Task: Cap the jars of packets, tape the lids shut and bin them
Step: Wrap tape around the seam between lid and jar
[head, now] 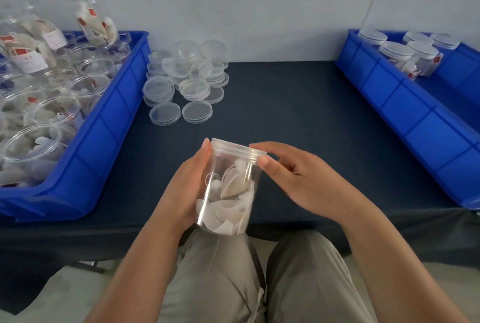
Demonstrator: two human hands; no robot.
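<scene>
Holds the packet-filled jar (228,192) tilted over the near edge of the counter (298,104) — left grip (181,192) curled round its body. Pinches the lid (237,150), seated on the jar's mouth, with right grip (298,182) — thumb and fingertips on its rim.

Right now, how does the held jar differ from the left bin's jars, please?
The held jar has a lid on; bin jars are uncapped. The held jar sits in the left hand; bin jars rest in the bin. Both are clear, holding white packets.
</scene>
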